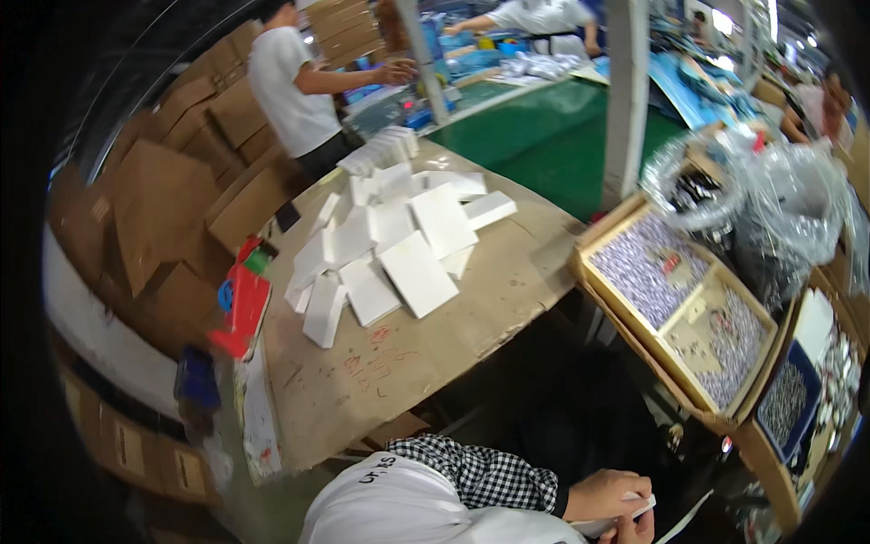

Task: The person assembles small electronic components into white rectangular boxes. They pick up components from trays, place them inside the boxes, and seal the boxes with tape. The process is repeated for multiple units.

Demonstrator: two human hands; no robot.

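Observation:
Low at the right of the head view, my left hand (pixel 605 495), in a black-and-white checked sleeve, is closed on a white flat piece (pixel 645 501) that looks like thin card. My right hand (pixel 634 528) is just below it at the picture's lower edge, fingers closed on the same piece. Its lower part is cut off. A thin white strip (pixel 686 517) sticks out to the right of my hands; whether it belongs to the held piece I cannot tell. On the table (pixel 453 358) lies a heap of white boxes (pixel 417 272), some overlapping and tilted.
Right of me stands a wooden tray (pixel 666 324) with two compartments of small metal parts. Beside it are a blue bin (pixel 788 399) of small pieces and clear plastic bags (pixel 797 199). A red plastic object (pixel 245 308) hangs at the table's left edge. A person (pixel 294 91) stands behind, near stacked cartons (pixel 163 208).

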